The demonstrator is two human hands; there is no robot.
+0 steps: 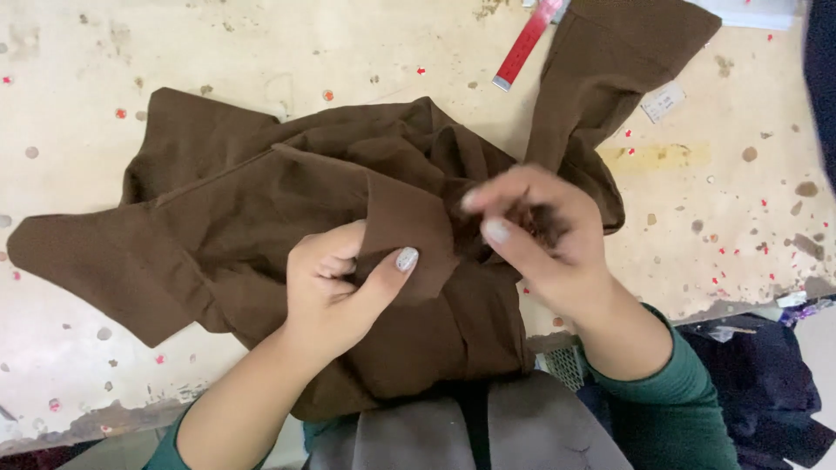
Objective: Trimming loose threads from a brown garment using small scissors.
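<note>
Counter: pale, worn, stained, speckled with small red and grey bits. Brown garment lies crumpled across its middle; one flat end runs out to the far left, the bulk is bunched at centre, and a sleeve-like piece reaches up toward the top right. The near edge of the garment hangs over the counter edge toward the person. Left hand: on the garment at centre, fingers curled, thumb pressed over a folded flap of the brown cloth, so the flap is pinched between thumb and fingers. Right hand: just to the right of the left, touching the same bunch of cloth; thumb and forefinger drawn together at a fold, other fingers bent. Image is blurred here, so I cannot tell whether anything besides cloth sits between the fingertips. Both forearms wear green sleeves. Red ruler: lies slantwise on the counter at top centre, its upper end passing under or beside the sleeve-like piece; which, I cannot tell. Small paper tag: on the counter right of that piece, apart from it. Dark blue cloth: heaped below the counter edge at lower right. No containers seen.
</note>
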